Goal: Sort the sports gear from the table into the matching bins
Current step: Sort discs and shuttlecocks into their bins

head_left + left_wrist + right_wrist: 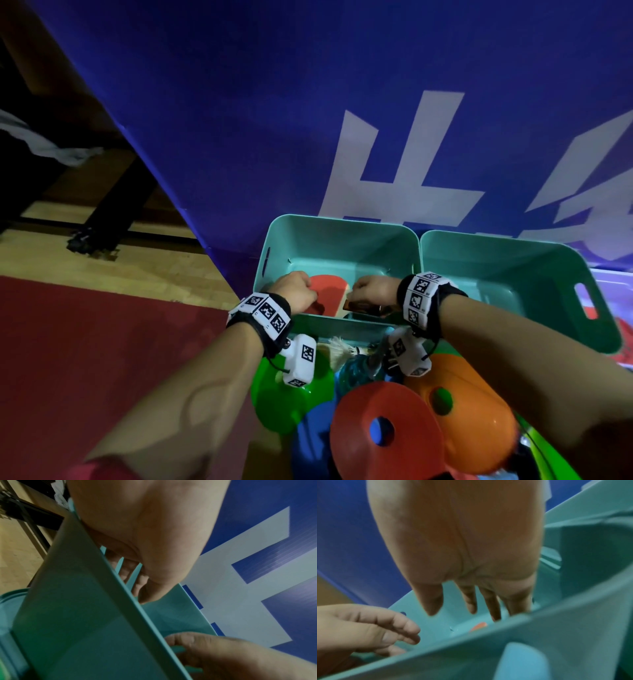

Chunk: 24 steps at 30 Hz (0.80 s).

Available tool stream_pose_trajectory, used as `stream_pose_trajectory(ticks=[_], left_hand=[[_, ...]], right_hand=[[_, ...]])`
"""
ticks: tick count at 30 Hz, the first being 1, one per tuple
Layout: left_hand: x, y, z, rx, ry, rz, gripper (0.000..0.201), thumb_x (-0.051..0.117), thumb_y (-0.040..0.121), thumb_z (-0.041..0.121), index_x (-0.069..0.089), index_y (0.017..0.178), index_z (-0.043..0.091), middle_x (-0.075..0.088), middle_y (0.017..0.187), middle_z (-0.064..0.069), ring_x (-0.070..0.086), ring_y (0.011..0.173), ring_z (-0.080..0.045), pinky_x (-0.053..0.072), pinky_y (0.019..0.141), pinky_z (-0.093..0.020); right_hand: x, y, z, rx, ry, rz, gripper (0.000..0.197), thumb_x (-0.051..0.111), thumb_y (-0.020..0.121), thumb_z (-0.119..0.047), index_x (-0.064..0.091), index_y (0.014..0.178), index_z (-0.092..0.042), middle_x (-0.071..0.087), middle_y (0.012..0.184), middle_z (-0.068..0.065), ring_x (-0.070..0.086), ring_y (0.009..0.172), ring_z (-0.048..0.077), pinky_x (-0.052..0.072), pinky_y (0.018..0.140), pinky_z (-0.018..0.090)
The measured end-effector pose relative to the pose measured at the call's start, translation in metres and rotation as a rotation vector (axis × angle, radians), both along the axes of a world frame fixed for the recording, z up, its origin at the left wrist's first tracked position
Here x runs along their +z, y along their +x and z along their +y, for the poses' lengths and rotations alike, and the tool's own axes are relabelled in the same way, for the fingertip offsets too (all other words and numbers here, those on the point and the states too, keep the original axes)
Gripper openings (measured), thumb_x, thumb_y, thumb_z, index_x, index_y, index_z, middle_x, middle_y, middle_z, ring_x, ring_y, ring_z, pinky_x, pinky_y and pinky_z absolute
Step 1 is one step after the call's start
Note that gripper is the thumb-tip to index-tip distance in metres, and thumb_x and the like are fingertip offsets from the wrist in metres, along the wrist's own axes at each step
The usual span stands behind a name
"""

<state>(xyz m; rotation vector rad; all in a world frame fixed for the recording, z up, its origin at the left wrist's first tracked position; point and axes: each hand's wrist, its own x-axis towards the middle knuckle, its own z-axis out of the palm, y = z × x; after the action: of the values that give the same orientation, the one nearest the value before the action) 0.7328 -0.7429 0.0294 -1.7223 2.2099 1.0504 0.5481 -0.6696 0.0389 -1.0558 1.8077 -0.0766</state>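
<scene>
A red table-tennis paddle with a wooden handle lies flat inside the left teal bin. Both hands reach over the bin's near rim. My left hand hovers by the paddle's left edge, fingers loosely curled and holding nothing. My right hand is over the handle end. In the right wrist view its fingers hang straight down into the bin, above a sliver of the red paddle. In the left wrist view the left hand shows behind the bin's rim.
A second teal bin stands right of the first, with a white bin beyond it. Near me lie green, red and orange disc cones and a shuttlecock. A blue board rises behind the bins.
</scene>
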Motion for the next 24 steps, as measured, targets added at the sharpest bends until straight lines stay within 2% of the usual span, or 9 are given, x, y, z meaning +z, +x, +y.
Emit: stream_pose_trajectory(ticks=[1,2,5,9,11,16,19,22,24], left_hand=[[0.001,0.000,0.002,0.002,0.000,0.007,0.035,0.062,0.085,0.029,0.061,0.120,0.027,0.063,0.124,0.000,0.059,0.111,-0.021,0.046,0.097,-0.031],[0.003,-0.001,0.004,0.002,-0.002,0.014,0.035,0.062,0.084,0.028,0.061,0.119,0.027,0.063,0.124,0.000,0.059,0.111,-0.022,0.046,0.097,-0.031],[0.013,-0.002,0.018,0.015,-0.028,0.040,0.034,0.061,0.083,0.027,0.063,0.117,0.027,0.063,0.124,-0.002,0.059,0.113,-0.023,0.046,0.099,-0.032],[0.028,-0.005,0.036,0.040,-0.084,0.101,0.034,0.060,0.084,0.024,0.064,0.118,0.024,0.064,0.123,-0.001,0.059,0.112,-0.022,0.045,0.097,-0.029],[0.042,-0.007,0.052,0.064,-0.132,0.130,0.035,0.059,0.082,0.023,0.064,0.116,0.026,0.064,0.123,0.000,0.060,0.111,-0.021,0.047,0.097,-0.030],[0.073,-0.023,0.099,0.109,-0.260,0.227,0.032,0.060,0.085,0.020,0.065,0.116,0.022,0.064,0.124,0.001,0.060,0.109,-0.020,0.046,0.092,-0.026],[0.091,-0.043,0.138,0.118,-0.324,0.301,0.030,0.059,0.087,0.018,0.065,0.117,0.020,0.065,0.120,0.001,0.060,0.108,-0.020,0.046,0.095,-0.028],[0.100,-0.073,0.185,0.126,-0.365,0.389,0.028,0.058,0.086,0.015,0.066,0.112,0.020,0.069,0.105,0.001,0.063,0.092,-0.017,0.049,0.091,-0.027],[0.101,-0.099,0.222,0.119,-0.374,0.451,0.026,0.058,0.085,0.013,0.067,0.109,0.019,0.071,0.105,0.000,0.065,0.089,-0.018,0.052,0.089,-0.030]], right_hand=[[0.001,-0.001,0.001,-0.017,-0.057,0.011,0.045,0.059,0.093,-0.042,0.059,0.123,-0.010,0.059,0.105,0.003,0.056,0.092,0.019,0.049,0.086,0.031],[0.002,-0.002,0.002,-0.065,-0.105,-0.009,0.046,0.061,0.092,-0.042,0.058,0.126,-0.010,0.060,0.107,0.002,0.057,0.093,0.018,0.051,0.083,0.030],[0.014,0.000,0.010,-0.203,-0.227,-0.099,0.040,0.063,0.092,-0.034,0.056,0.125,-0.012,0.058,0.104,0.005,0.057,0.085,0.018,0.050,0.061,0.024],[0.035,-0.002,0.024,-0.270,-0.366,-0.177,0.035,0.062,0.092,-0.029,0.056,0.123,-0.013,0.058,0.108,0.007,0.060,0.090,0.023,0.054,0.069,0.037],[0.047,-0.005,0.038,-0.270,-0.429,-0.204,0.032,0.061,0.093,-0.026,0.057,0.121,-0.013,0.061,0.111,0.010,0.062,0.093,0.025,0.055,0.075,0.039],[0.080,-0.020,0.087,-0.235,-0.590,-0.244,0.027,0.058,0.094,-0.018,0.057,0.120,-0.010,0.061,0.104,0.010,0.059,0.088,0.021,0.052,0.068,0.033],[0.097,-0.038,0.128,-0.227,-0.652,-0.249,0.027,0.059,0.093,-0.018,0.058,0.120,-0.012,0.061,0.099,0.008,0.059,0.087,0.020,0.052,0.068,0.033],[0.110,-0.061,0.176,-0.242,-0.712,-0.263,0.023,0.059,0.093,-0.016,0.059,0.116,-0.013,0.061,0.095,0.008,0.060,0.086,0.021,0.051,0.067,0.033],[0.113,-0.082,0.218,-0.275,-0.738,-0.270,0.019,0.059,0.093,-0.014,0.059,0.112,-0.015,0.060,0.093,0.009,0.060,0.085,0.021,0.050,0.065,0.032]])
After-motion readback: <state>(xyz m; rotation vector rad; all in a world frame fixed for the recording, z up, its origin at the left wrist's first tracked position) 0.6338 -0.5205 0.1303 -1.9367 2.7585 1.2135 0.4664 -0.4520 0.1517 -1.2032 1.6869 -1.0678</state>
